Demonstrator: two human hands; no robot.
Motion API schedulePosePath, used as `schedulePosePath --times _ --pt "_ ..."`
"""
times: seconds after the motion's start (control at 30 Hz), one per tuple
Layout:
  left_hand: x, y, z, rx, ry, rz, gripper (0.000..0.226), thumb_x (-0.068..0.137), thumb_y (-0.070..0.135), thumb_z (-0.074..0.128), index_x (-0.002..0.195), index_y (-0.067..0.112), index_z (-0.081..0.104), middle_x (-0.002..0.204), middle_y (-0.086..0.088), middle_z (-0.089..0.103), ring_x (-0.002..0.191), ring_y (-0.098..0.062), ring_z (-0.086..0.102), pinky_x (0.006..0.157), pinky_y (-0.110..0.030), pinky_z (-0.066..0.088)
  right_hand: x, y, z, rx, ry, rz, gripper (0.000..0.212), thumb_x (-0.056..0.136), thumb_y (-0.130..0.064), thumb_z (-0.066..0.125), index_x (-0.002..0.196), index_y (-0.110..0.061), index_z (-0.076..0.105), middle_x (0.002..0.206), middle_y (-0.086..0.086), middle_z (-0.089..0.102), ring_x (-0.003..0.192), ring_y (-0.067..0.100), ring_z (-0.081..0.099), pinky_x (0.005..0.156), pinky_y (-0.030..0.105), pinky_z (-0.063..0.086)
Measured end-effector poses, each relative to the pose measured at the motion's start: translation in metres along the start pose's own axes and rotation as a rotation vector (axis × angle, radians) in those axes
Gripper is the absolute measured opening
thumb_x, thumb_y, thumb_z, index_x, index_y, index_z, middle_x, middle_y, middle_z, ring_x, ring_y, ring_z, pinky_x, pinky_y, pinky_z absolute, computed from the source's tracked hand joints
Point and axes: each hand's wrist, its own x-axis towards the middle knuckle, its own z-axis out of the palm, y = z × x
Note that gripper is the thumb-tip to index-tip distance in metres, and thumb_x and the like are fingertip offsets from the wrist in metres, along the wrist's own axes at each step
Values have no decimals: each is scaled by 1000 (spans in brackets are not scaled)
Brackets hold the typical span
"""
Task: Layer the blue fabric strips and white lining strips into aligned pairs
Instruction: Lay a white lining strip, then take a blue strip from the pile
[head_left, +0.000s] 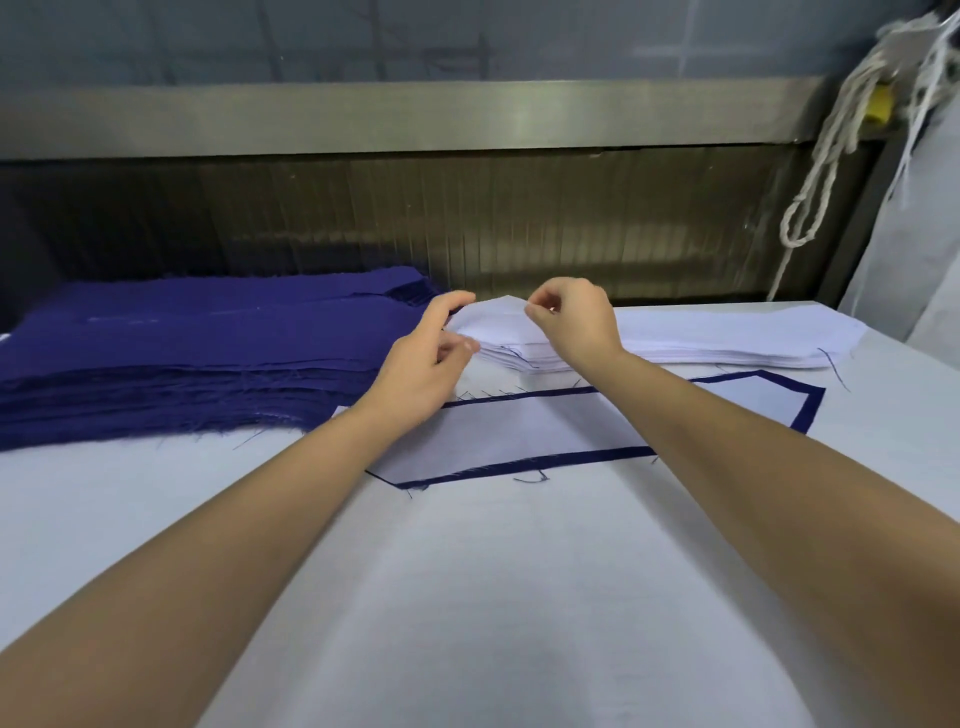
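Head view, our right hand (571, 322) pinching the top white lining strip (498, 317), our left hand (428, 358) half-curled beside it, grip we cannot tell, blue fabric strips (182, 353) stacked left, one layered pair (545, 431) nearer us

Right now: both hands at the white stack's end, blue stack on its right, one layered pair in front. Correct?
No: head view shows the blue stack left of the white stack. Left hand, right hand and layered pair are as stated.
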Motion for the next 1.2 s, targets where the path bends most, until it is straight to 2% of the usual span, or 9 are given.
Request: schedulePosePath --times 0.1,0.23,0.4,0.6,0.73,0.9,0.97,1.07,1.2 --pt "2 8 1 -254 -17 -112 40 100 31 38 137 44 27 104 3 68 73 -3 59 69 -22 46 -7 -6 -5 -211 50 -232 16 92 -18 54 94 -15 70 98 1 66 97 22 53 85 36 43" --pt "8 20 -2 -644 -12 -320 42 101 43 31 142 42 24 115 -3 63 74 -11 61 62 -23 43 -18 -18 -10 -326 75 -521 19 95 -22 51 98 -17 69 101 0 66 97 22 51 78 27 29" --pt "7 23 -7 -770 59 -522 47 100 42 34 135 12 41 120 -8 57 92 -20 67 73 -27 52 -35 -25 -11 -429 4 -687 20 95 -23 50 104 -18 67 105 1 65 99 23 51 79 31 31" --pt "4 26 -11 -679 197 -473 17 98 21 48 97 9 61 94 -4 64 75 -15 68 70 -24 57 -39 1 -15 -623 -163 -460 44 85 -12 58 127 -23 52 122 1 50 115 23 40 90 30 28" --pt "-2 22 -14 -528 256 -425 19 97 10 47 104 9 64 103 -5 65 70 -12 66 65 -20 55 -37 22 -30 -716 -131 -310 41 84 -6 54 122 -20 58 120 4 51 111 25 42 90 32 31" --pt "-13 8 -24 -357 276 -386 35 90 -8 44 107 16 64 115 -7 58 87 -20 61 62 -18 47 -39 52 -62 -715 -88 -138 31 89 -5 52 114 -18 66 120 6 56 108 27 47 87 33 36" --pt "-21 2 -29 -295 241 -363 39 88 -9 47 106 20 63 112 -4 55 79 -15 55 60 -17 46 -44 63 -76 -681 -48 -92 27 91 -6 50 109 -14 68 117 8 58 105 28 50 81 34 38" --pt "-31 -6 -40 -275 210 -358 37 86 -8 55 107 20 65 105 -2 56 69 -13 53 54 -17 51 -56 73 -93 -653 -8 -104 23 91 -9 53 106 -13 70 112 7 61 102 28 51 76 35 43" --pt "-42 -12 -53 -210 177 -311 33 85 -4 61 98 25 65 106 1 57 68 -14 55 49 -15 50 -69 77 -105 -652 15 -216 21 88 -7 56 100 -11 73 103 7 63 97 29 49 66 31 37"
